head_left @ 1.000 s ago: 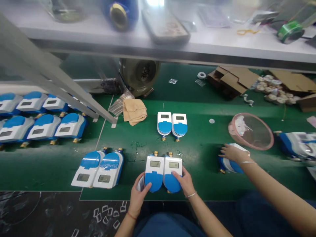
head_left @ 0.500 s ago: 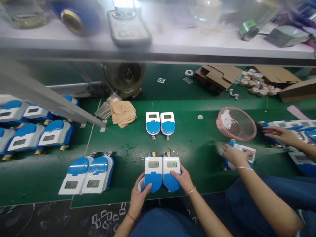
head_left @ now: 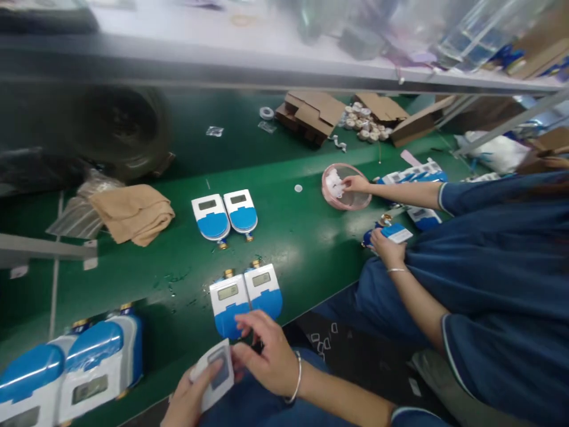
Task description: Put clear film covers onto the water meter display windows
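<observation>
My left hand (head_left: 189,394) pinches a small white label sheet (head_left: 217,373) with a grey window, low in front of the bench edge. Beside it, my right hand (head_left: 271,356) has its thumb at the sheet's right edge, with thumb and forefinger apart. Just beyond my hands, two blue-and-white digital meters lie side by side, a left one (head_left: 229,302) and a right one (head_left: 263,287), displays upward. My right fingers partly cover the left meter's lower end in view. Farther back lie two more meters, one (head_left: 211,216) next to another (head_left: 240,210).
More meters (head_left: 95,367) lie at front left, near a folded tan cloth (head_left: 133,210). A co-worker at right reaches one hand (head_left: 355,184) into a pink-rimmed bowl (head_left: 342,204) and holds a meter (head_left: 398,233) with the other. A shelf (head_left: 249,65) overhangs the bench.
My view has turned right. Both hands have left the two front meters; the left now has the label sheet out front, the right at its edge. The co-worker's hand has moved into the bowl.
</observation>
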### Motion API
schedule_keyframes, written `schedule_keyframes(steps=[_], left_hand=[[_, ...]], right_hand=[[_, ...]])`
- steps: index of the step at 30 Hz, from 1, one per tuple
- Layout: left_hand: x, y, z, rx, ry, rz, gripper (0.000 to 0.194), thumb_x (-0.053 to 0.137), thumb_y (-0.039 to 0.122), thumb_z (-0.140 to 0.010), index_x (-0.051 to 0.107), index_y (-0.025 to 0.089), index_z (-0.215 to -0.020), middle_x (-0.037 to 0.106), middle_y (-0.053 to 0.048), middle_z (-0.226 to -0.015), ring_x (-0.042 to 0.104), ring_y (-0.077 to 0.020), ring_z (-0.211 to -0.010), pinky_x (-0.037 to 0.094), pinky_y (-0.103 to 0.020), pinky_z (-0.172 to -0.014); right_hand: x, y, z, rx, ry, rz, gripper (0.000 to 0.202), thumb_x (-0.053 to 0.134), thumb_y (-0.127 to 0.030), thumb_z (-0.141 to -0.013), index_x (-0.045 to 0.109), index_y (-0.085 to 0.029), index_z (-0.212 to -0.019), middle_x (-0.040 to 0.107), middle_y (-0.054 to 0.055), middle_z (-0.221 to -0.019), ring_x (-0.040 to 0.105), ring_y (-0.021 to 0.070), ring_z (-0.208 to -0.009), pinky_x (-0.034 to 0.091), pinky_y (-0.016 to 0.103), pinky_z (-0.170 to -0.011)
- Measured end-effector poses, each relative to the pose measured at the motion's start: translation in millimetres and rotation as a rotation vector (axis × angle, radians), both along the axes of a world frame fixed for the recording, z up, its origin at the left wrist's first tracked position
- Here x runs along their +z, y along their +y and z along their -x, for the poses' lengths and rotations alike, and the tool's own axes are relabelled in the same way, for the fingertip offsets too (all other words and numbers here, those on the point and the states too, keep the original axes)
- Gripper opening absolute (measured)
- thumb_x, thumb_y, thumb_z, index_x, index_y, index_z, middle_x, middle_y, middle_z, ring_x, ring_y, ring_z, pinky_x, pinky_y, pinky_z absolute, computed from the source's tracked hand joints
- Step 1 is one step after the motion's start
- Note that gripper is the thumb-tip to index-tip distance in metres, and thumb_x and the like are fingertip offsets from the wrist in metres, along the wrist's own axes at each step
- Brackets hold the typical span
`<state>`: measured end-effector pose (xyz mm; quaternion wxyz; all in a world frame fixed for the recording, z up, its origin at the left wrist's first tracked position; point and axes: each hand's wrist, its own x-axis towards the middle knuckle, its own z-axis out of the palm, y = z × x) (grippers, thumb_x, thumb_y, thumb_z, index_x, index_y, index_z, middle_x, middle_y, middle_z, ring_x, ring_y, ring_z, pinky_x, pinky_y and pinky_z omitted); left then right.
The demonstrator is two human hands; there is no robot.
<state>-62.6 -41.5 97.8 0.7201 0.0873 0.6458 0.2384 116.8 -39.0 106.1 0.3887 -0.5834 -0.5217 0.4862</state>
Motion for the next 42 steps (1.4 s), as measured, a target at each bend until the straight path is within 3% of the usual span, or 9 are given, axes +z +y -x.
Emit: schedule_keyframes(steps=[5, 10, 16, 21, 24, 28, 32, 35, 42], left_hand=[[24.6, 3, -34, -0.145, -0.08, -0.024, 0.051, 0.092, 0.048, -0.038, 0.075, 0.013, -0.072, 0.074, -0.007, -0.062, 0.069, -0.0255, -0.058, 0.058, -0.035, -0.058], [29.5, 10, -49, -0.22, -0.108, -0.082, 0.054, 0.091, 0.051, -0.042, 0.076, 0.014, -0.078, 0.076, -0.008, -0.069, 0.07, -0.0269, -0.061, 0.059, -0.039, -0.061], [37.9, 14, -64, -0.307, -0.126, -0.236, 0.05, 0.086, 0.048, -0.055, 0.076, 0.015, -0.092, 0.077, -0.01, -0.083, 0.071, -0.0286, -0.076, 0.058, -0.037, -0.07], [58.2, 17, -81, -0.346, -0.059, -0.361, 0.048, 0.08, 0.052, -0.061, 0.076, 0.012, -0.086, 0.075, -0.008, -0.068, 0.067, -0.0239, -0.064, 0.054, -0.032, -0.063], [72.4, 25, -89, -0.389, -0.001, -0.433, 0.04, 0.078, 0.05, -0.061, 0.077, 0.014, -0.079, 0.073, -0.007, -0.063, 0.064, -0.0239, -0.06, 0.053, -0.032, -0.061], [85.0, 32, -99, -0.418, 0.04, -0.488, 0.038, 0.076, 0.048, -0.061, 0.078, 0.018, -0.084, 0.077, -0.009, -0.084, 0.067, -0.0292, -0.078, 0.054, -0.035, -0.075], [88.6, 29, -106, -0.438, -0.015, -0.52, 0.036, 0.072, 0.05, -0.068, 0.076, 0.018, -0.085, 0.074, -0.007, -0.082, 0.065, -0.0272, -0.08, 0.053, -0.032, -0.075], [88.4, 23, -111, -0.414, -0.071, -0.503, 0.034, 0.072, 0.05, -0.072, 0.072, 0.019, -0.085, 0.069, -0.004, -0.081, 0.061, -0.0226, -0.077, 0.051, -0.028, -0.072], [89.5, 18, -128, -0.403, -0.271, -0.372, 0.039, 0.076, 0.05, -0.069, 0.07, 0.021, -0.094, 0.069, -0.004, -0.081, 0.063, -0.0207, -0.073, 0.053, -0.03, -0.07]], right_hand=[[20.5, -3, -2, -0.044, 0.08, 0.05, 0.024, 0.069, -0.042, -0.08, 0.078, -0.022, -0.089, 0.072, 0.004, -0.077, 0.061, 0.0125, -0.059, 0.048, 0.022, -0.055], [27.1, -6, -27, -0.156, 0.076, 0.036, 0.02, 0.072, -0.038, -0.079, 0.078, -0.02, -0.085, 0.074, 0.005, -0.08, 0.067, 0.0172, -0.074, 0.052, 0.027, -0.069], [37.1, -13, -45, -0.167, 0.012, -0.021, 0.028, 0.062, -0.04, -0.087, 0.072, -0.016, -0.077, 0.07, 0.003, -0.071, 0.064, 0.0142, -0.064, 0.051, 0.023, -0.06], [45.3, -20, -54, -0.197, -0.144, -0.153, 0.023, 0.059, -0.031, -0.091, 0.069, -0.019, -0.107, 0.068, 0.006, -0.089, 0.066, 0.0169, -0.077, 0.055, 0.028, -0.069], [53.0, -23, -60, -0.189, -0.282, -0.292, 0.041, 0.062, -0.019, -0.087, 0.062, -0.027, -0.127, 0.066, 0.009, -0.105, 0.063, 0.022, -0.094, 0.054, 0.038, -0.082], [62.6, -24, -65, -0.164, -0.411, -0.433, 0.052, 0.06, -0.009, -0.086, 0.058, -0.033, -0.132, 0.067, 0.009, -0.103, 0.061, 0.0233, -0.092, 0.053, 0.041, -0.08], [71.1, -22, -69, -0.171, -0.452, -0.482, 0.045, 0.059, -0.006, -0.086, 0.06, -0.027, -0.126, 0.065, 0.009, -0.101, 0.061, 0.0206, -0.089, 0.055, 0.036, -0.076], [79.8, -21, -77, -0.174, -0.424, -0.448, 0.029, 0.058, -0.008, -0.088, 0.062, -0.025, -0.112, 0.064, 0.006, -0.095, 0.061, 0.0181, -0.085, 0.055, 0.031, -0.073], [95.8, -18, -107, -0.044, -0.546, -0.367, 0.039, 0.051, -0.021, -0.092, 0.053, -0.026, -0.131, 0.061, 0.011, -0.109, 0.061, 0.0246, -0.099, 0.054, 0.04, -0.082]])
